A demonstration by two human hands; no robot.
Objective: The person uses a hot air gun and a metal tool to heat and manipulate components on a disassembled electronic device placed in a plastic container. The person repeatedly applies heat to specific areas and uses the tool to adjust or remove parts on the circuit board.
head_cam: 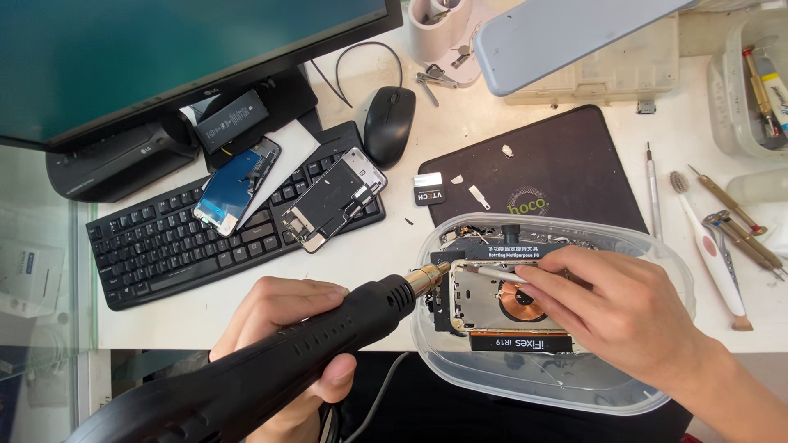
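Over on the left there's a black keyboard on the white counter, with two pulled phone parts lying on its keys, a blue-tinted screen and a metal-backed panel, and a black mouse sits just past them. Down front, the left hand has its fingers wrapped shut around the handle of a black hot air gun, whose brass nozzle points right at the edge of an opened phone. That phone sits clamped in a black holder inside a clear plastic tub, with a copper coil showing in its middle. The right hand rests over the phone, fingers pinched closed on a thin metal tool touching the top edge. Further right, screwdrivers and a toothbrush lie on the counter.
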